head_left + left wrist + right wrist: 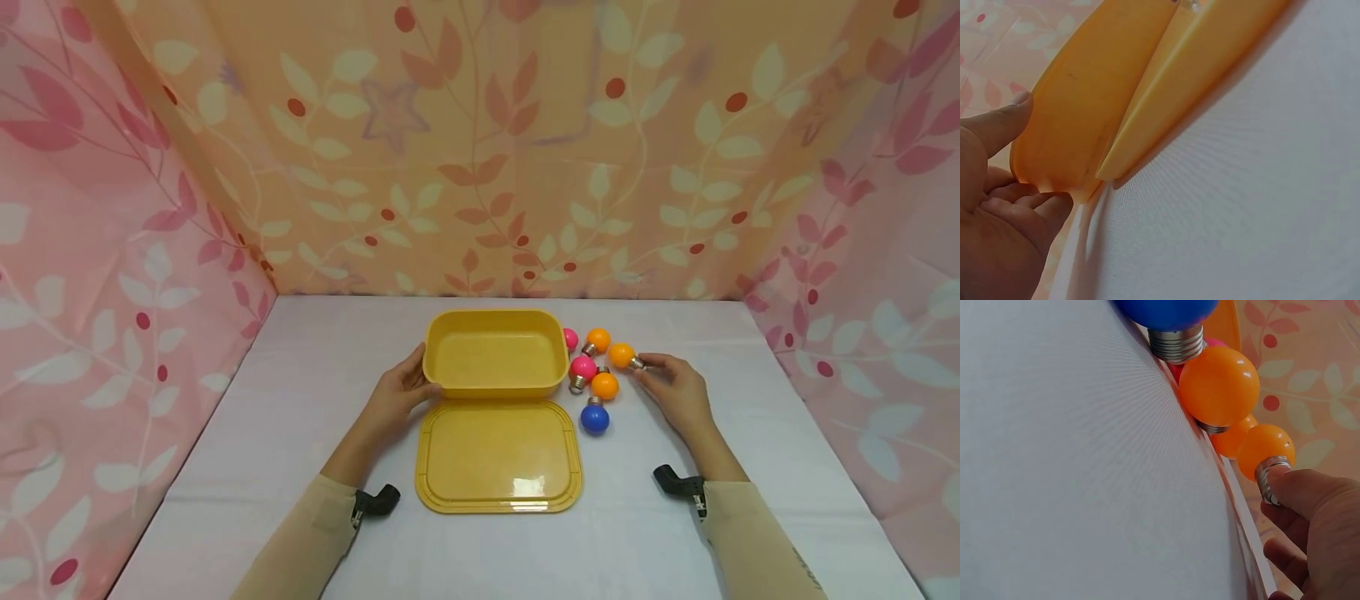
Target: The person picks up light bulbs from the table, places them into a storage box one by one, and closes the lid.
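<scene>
1. Floral cloth backdrop (480,150), orange and pink; white-covered table (300,408).
2. Right hand (678,392): fingers pinching one orange bulb (622,355) by its metal base (1264,480), right of the box.
3. Left hand (397,388): thumb and fingers gripping the left end of one uncovered yellow box (495,354).
4. Loose, between box and right hand: two orange bulbs (604,386), two pink bulbs (583,367), one blue bulb (595,419).
5. Yellow lid (498,458), flat, nearer the person.

No legible text; small dark marks (807,567) on the right sleeve (753,537), toward the right edge of the counter (795,442), are unreadable.
</scene>
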Available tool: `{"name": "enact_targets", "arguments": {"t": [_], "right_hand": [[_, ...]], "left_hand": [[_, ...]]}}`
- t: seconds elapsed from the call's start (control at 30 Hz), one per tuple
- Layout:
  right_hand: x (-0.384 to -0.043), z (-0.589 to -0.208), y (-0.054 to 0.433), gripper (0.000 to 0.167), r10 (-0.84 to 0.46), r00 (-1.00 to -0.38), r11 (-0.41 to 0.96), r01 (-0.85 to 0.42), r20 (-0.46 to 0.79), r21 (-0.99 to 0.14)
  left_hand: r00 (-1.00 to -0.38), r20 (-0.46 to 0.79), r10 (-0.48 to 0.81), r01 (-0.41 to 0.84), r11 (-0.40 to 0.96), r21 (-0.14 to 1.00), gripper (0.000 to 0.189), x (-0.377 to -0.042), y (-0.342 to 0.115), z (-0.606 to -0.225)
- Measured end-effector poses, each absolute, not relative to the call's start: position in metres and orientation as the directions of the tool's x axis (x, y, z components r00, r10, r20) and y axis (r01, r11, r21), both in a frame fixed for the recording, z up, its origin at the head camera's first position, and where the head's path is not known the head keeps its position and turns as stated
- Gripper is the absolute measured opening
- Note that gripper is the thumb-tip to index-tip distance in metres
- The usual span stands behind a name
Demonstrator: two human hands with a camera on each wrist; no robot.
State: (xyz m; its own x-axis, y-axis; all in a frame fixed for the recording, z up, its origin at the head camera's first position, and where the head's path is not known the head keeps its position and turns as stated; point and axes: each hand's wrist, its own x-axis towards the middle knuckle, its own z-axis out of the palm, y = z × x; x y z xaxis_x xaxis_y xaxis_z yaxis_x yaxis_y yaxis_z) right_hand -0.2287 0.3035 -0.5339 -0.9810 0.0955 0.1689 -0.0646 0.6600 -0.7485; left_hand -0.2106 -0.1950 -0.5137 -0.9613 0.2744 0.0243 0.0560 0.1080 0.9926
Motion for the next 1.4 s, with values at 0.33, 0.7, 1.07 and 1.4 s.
{"name": "enact_targets", "arguments": {"t": [0.33,0.7,1.07,1.4], "right_hand": [[-0.220,-0.512,0.305,0.046,0.113,-0.973,0.641,-0.082,0.200,-0.763],[-0.224,-0.482,0.278,0.040,0.045,-0.951,0.665,-0.200,0.306,-0.720],[-0.237,-0.450,0.249,0.037,-0.073,-0.956,0.684,-0.256,0.285,-0.683],[-0.255,-0.418,0.219,0.035,-0.264,-0.931,0.682,-0.365,0.252,-0.634]], "left_hand": [[-0.958,0.036,0.285,0.065,0.092,0.994,0.089,-0.209,-0.189,-0.515],[-0.963,0.047,0.265,0.073,0.090,0.993,0.089,-0.212,-0.196,-0.513],[-0.967,0.015,0.255,0.026,0.043,0.999,0.087,-0.209,-0.195,-0.511],[-0.968,0.013,0.251,0.022,0.037,0.999,0.087,-0.210,-0.199,-0.521]]}}
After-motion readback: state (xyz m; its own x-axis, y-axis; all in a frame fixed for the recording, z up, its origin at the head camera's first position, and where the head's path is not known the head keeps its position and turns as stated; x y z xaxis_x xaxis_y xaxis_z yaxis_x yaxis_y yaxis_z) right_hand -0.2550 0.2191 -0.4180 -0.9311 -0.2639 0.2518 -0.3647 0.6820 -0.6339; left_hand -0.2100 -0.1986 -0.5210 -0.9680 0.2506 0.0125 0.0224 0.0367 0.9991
